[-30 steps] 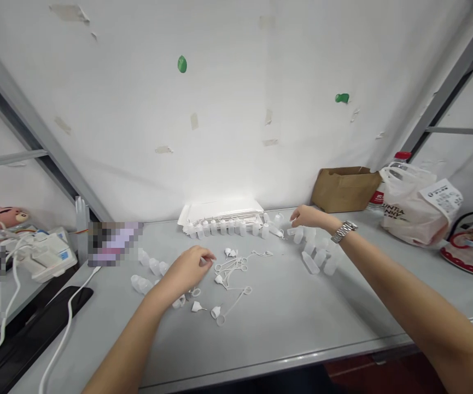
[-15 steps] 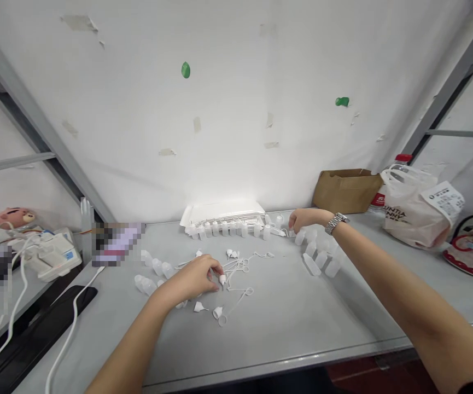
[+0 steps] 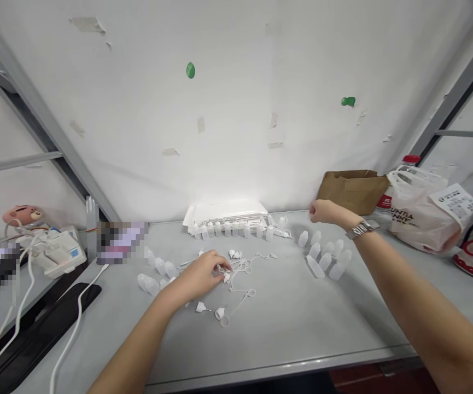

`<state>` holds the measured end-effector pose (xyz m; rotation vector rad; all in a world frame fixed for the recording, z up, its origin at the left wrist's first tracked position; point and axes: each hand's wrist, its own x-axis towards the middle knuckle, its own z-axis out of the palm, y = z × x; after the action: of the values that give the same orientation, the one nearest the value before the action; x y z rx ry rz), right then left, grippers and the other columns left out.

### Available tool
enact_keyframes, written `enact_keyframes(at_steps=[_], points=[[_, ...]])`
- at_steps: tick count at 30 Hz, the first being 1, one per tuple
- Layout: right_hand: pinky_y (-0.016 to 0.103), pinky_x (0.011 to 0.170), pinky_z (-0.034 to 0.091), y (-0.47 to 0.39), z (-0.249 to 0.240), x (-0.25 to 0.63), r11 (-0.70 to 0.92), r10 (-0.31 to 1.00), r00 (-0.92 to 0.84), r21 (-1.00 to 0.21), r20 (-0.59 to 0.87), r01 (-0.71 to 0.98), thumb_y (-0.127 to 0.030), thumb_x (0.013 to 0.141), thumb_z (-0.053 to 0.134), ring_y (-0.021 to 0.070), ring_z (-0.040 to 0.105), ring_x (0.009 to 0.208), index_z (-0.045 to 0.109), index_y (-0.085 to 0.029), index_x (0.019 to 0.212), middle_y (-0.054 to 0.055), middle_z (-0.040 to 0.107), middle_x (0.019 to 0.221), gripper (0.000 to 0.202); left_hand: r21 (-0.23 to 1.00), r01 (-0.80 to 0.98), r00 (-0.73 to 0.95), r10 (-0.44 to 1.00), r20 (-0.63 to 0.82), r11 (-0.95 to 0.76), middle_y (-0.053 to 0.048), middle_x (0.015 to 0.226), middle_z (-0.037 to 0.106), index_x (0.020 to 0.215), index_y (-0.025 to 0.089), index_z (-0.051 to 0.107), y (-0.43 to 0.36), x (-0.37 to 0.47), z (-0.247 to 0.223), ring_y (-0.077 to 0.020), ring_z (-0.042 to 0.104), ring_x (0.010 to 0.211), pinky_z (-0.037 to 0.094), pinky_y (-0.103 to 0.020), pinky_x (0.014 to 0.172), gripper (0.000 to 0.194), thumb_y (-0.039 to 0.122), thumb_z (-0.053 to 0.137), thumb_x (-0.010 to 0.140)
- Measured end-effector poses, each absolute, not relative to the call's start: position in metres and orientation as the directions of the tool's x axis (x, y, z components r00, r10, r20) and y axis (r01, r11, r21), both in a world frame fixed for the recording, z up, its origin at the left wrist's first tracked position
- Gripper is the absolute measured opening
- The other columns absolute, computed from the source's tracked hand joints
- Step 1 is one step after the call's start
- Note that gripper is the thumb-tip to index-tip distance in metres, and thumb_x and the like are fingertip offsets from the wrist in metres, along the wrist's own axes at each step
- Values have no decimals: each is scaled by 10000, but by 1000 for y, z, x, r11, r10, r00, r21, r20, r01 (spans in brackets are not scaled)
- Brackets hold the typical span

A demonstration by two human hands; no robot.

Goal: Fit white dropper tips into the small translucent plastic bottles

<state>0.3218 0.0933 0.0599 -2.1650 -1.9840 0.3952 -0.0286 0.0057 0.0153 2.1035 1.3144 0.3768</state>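
Observation:
My left hand (image 3: 203, 275) is over the desk with its fingers curled together, pinching a white dropper cap (image 3: 226, 278) with a thin tip. Below it lie two more white caps, one a needle-tipped cap (image 3: 201, 307) and one on its side (image 3: 220, 313). Thin white ringed strips (image 3: 244, 266) are scattered beside the fingers. My right hand (image 3: 325, 212), with a metal watch on the wrist, is raised behind a group of small translucent squeeze bottles (image 3: 325, 260). Its fingers are closed, and whatever is in them is hidden.
Several capped bottles (image 3: 236, 229) stand in a row before a stack of white sheets (image 3: 228, 210). More uncapped bottles (image 3: 160, 266) are left of my left hand. A cardboard box (image 3: 353, 191) and plastic bag (image 3: 416, 219) stand at right; a phone (image 3: 123, 241) is at left.
My right hand has moved right and slightly up, away from the end of the capped row. My left hand stays at the white cap, its fingers curled a little differently. The view has shifted slightly.

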Motion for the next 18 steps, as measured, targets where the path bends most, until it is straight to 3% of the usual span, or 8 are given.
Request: enact_keyframes(at_steps=[2, 4, 6, 8, 12, 15, 18], points=[[322, 693, 438, 74, 74, 320, -30, 997, 54, -384, 51, 923, -278, 796, 559, 234, 573, 889, 595, -89, 984, 140, 596, 958, 269, 674, 670, 469, 881, -58, -312, -40, 988, 579, 952, 276, 646, 5, -26, 16, -211, 554, 899, 404, -306, 783, 264, 360, 499, 750], [272, 656, 446, 53, 84, 309, 100, 992, -46, -505, 118, 858, -353, 796, 548, 162, 578, 804, 529, -194, 1129, 61, 611, 928, 370, 692, 654, 445, 895, -24, -307, -51, 1014, 574, 1023, 264, 619, 4, -18, 12, -216, 547, 915, 403, -314, 798, 333, 423, 510, 752], [282, 629, 451, 37, 85, 288, 328, 941, -253, -801, 227, 500, -355, 799, 542, 138, 555, 706, 461, -244, 1222, 23, 607, 824, 445, 665, 676, 380, 923, 55, -318, -70, 1000, 573, 1050, 232, 603, 4, -7, 4, -234, 530, 942, 394, -331, 812, 385, 459, 514, 753], [285, 590, 446, 30, 75, 264, 341, 901, -346, -920, 262, 191, -325, 782, 562, 128, 531, 652, 475, -255, 1207, 12, 594, 797, 439, 603, 712, 346, 927, 146, -361, -83, 972, 577, 1007, 204, 616, 6, 5, -8, -251, 509, 970, 382, -344, 822, 356, 441, 531, 755], [270, 602, 441, 35, 36, 222, 169, 911, -354, -974, 212, -148, -272, 730, 634, 98, 512, 626, 617, -201, 957, 11, 587, 818, 238, 567, 713, 338, 911, 237, -412, -68, 866, 591, 836, 206, 640, 10, 18, -27, -241, 512, 918, 388, -339, 780, 193, 355, 531, 778], [262, 631, 432, 37, 10, 206, 77, 964, -218, -941, 155, -329, -295, 680, 692, 87, 510, 605, 627, -199, 868, -14, 579, 755, 221, 634, 673, 310, 924, 226, -381, -48, 803, 580, 757, 207, 637, 13, 16, -31, -224, 517, 886, 395, -331, 768, 126, 299, 550, 765], [261, 651, 421, 32, -3, 199, 36, 983, -150, -915, 104, -402, -322, 643, 724, 87, 514, 609, 622, -197, 791, -19, 577, 748, 219, 721, 624, 231, 953, 198, -302, -35, 790, 566, 684, 209, 641, 14, 11, -27, -216, 532, 845, 401, -336, 758, 94, 300, 619, 699]])
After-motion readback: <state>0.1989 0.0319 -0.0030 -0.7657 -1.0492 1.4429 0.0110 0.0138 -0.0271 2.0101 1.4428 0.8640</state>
